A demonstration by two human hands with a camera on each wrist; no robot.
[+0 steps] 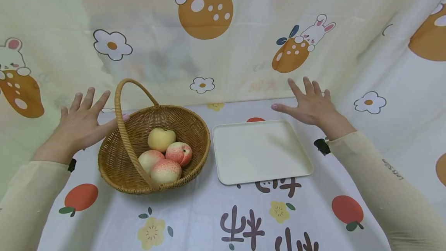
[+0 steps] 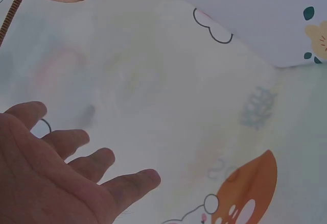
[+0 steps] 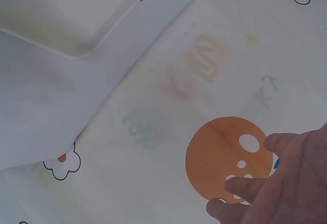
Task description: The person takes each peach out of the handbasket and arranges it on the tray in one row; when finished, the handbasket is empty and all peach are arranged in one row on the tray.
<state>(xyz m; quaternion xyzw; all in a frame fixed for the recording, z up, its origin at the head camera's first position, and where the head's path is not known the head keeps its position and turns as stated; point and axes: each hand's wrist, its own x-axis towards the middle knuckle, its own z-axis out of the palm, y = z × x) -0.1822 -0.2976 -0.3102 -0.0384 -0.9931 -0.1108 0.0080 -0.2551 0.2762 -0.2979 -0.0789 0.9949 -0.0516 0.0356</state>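
A wicker basket (image 1: pixel 195 127) with an arched handle holds a yellow peach (image 1: pixel 161 139) and several red-and-cream ones, among them a peach (image 1: pixel 179 153) at the right. To its right lies a flat white tray (image 1: pixel 259 152) with nothing on it. The left hand (image 1: pixel 81 123), fingers spread, is raised at the basket's left, its thumb tip near the handle; whether they touch I cannot tell. In the left wrist view this hand (image 2: pixel 56 168) holds nothing. The right hand (image 1: pixel 311 105) is raised with spread fingers beyond the tray's upper right corner, and is empty in the right wrist view (image 3: pixel 276 178).
A white tablecloth (image 1: pixel 195 220) printed with fruit, flowers and dark characters covers the table. Behind it and at the sides hangs a pale curtain (image 1: pixel 244 49) with rabbit and flower prints. Dark bands show at both wrists.
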